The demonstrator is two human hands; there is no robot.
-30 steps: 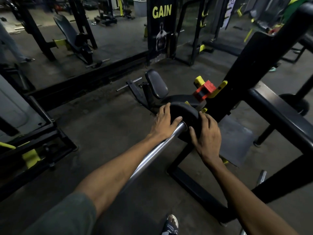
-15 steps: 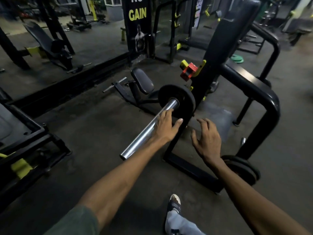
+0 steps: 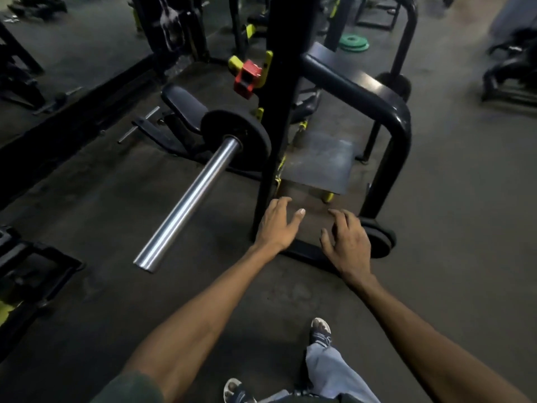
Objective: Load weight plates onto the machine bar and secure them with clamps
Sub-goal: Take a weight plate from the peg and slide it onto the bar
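Note:
A steel bar (image 3: 189, 202) sticks out of the black machine toward me, bare along most of its length. One black weight plate (image 3: 236, 138) sits at its inner end, against the upright post (image 3: 279, 112). My left hand (image 3: 276, 225) hovers open to the right of the bar, fingers spread, holding nothing. My right hand (image 3: 348, 242) is open too, just left of a stack of black plates (image 3: 380, 238) leaning at the base of the frame. A red block with yellow handles (image 3: 248, 74) hangs on the post; I cannot tell if it is a clamp.
The machine's curved black frame (image 3: 398, 117) and its foot plate (image 3: 319, 161) stand ahead. A padded seat (image 3: 183, 104) lies left of the post. Green plates (image 3: 353, 42) rest on the floor far back. My shoes (image 3: 319, 333) are below. More dark gym machines line the left edge.
Both hands have come off the loaded plate and the bar and moved right and down toward the plates at the frame's base. My view has swung right and lower.

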